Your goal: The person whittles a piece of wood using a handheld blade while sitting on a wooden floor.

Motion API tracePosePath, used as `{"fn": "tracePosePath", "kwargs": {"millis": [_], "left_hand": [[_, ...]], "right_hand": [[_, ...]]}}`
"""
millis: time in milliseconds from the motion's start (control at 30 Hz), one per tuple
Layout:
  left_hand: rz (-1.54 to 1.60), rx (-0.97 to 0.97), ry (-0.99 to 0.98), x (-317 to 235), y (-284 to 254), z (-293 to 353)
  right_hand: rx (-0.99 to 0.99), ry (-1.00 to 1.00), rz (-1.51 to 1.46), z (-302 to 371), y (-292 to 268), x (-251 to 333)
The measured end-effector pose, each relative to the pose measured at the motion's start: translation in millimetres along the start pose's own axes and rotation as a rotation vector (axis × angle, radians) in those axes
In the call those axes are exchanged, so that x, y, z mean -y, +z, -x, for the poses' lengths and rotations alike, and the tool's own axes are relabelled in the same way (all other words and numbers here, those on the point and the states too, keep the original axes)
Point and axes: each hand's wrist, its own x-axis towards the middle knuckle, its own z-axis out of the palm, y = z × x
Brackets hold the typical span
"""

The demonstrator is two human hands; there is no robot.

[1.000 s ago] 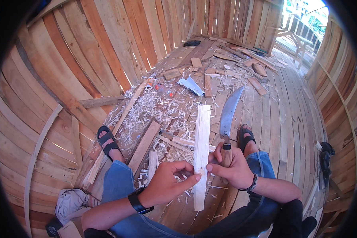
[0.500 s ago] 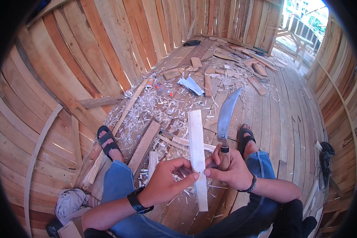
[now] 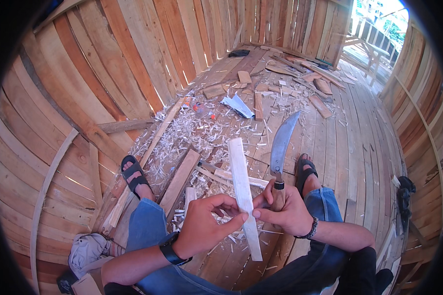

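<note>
A pale, flat wooden strip stands nearly upright in front of me, its top tilted a little left. My left hand pinches its left edge near the middle between thumb and fingers. In my right hand is a large knife with a wide, curved grey blade and a wooden handle; the blade points up and away. The thumb and forefinger of that hand also touch the strip's right edge.
Curly wood shavings cover the plank floor between my sandalled feet and beyond. A thick board lies by my left foot. Offcuts are heaped farther back. A pale cloth lies at lower left, and a black bag at the right.
The wooden strip has tilted, its top leaning left and its lower end shifting slightly right. Both hands keep nearly the same place, and the knife has barely moved.
</note>
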Motion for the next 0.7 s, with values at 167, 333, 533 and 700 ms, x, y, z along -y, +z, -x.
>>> {"fn": "tracePosePath", "kwargs": {"millis": [167,333,533,700], "left_hand": [[-0.062,-0.022,0.014,-2.9,0.4,1.8],[-0.074,-0.012,0.007,-4.5,1.2,1.1],[-0.054,-0.011,0.01,-2.5,0.4,1.4],[-0.054,-0.023,0.004,-3.7,-0.2,2.1]], "right_hand": [[0.002,-0.014,-0.007,0.6,0.4,-2.2],[0.004,0.007,-0.031,1.9,-0.1,-2.4],[0.009,0.011,-0.017,1.5,0.3,-1.8],[0.007,0.001,0.009,0.9,0.6,-1.6]]}}
